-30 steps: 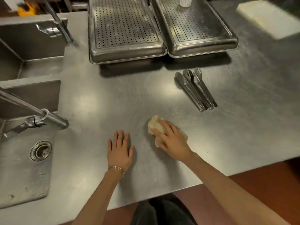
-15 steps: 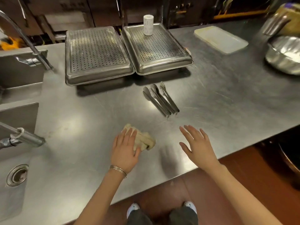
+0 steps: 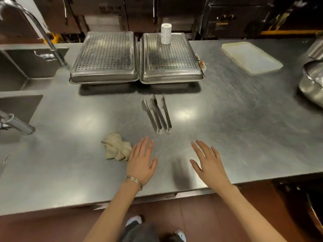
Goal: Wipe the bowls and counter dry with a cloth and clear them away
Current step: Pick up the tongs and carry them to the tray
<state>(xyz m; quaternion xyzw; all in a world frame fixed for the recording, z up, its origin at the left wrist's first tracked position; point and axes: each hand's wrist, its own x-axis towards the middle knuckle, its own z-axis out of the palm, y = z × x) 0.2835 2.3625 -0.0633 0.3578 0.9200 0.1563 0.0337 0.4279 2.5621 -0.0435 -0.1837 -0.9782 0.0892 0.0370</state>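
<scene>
A crumpled beige cloth lies by itself on the steel counter, near the front. My left hand, with bangles on the wrist, hovers flat just right of the cloth, its fingers spread and holding nothing. My right hand is farther right over bare counter, open with the palm down. Steel bowls sit stacked at the counter's far right edge, partly cut off by the frame.
Several steel tongs lie in the counter's middle. Two perforated steel trays stand at the back, one bearing a white roll. A white plastic tray sits back right. Sinks and faucets are on the left.
My right hand let go of the cloth, my left hand briefly covered it, then lifted off to its right. Both hands are now empty, and the view has swung right.
</scene>
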